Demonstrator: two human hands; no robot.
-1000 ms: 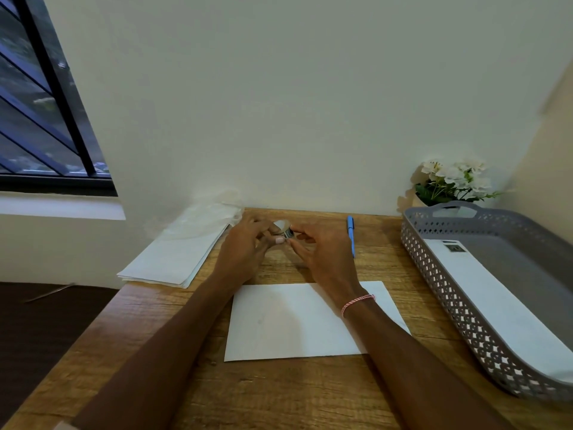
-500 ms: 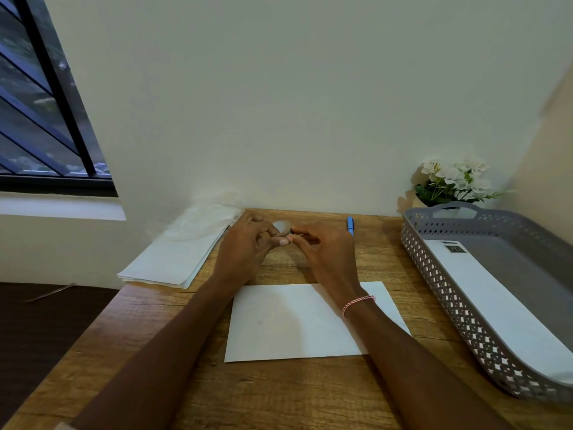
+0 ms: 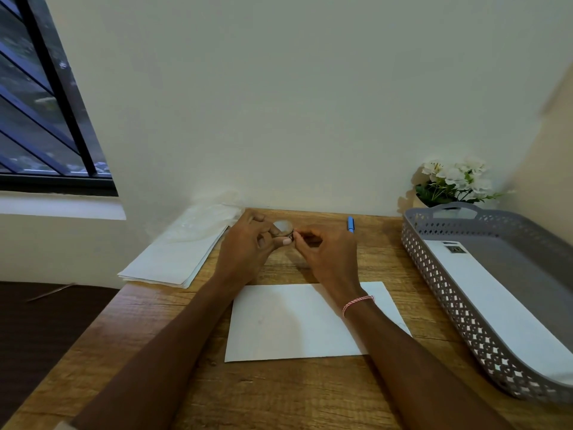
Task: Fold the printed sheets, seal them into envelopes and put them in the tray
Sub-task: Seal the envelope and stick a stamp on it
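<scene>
beyond the envelope (image 3: 294, 321), the left grip (image 3: 248, 246) curls round a small round roll (image 3: 282, 228). the right grip (image 3: 328, 252) pinches the roll's near edge with its fingertips.

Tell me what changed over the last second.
Very little. The right hand shifted slightly, so it now hides the lower part of the blue pen; it still pinches at the edge of the small roll, which the left hand keeps holding. The envelope, paper stack and tray stayed put.

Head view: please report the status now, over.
Left hand grips small round roll, right hand pinches its edge. Envelope flat on table, not yet in tray. Nothing blocks it.
</scene>
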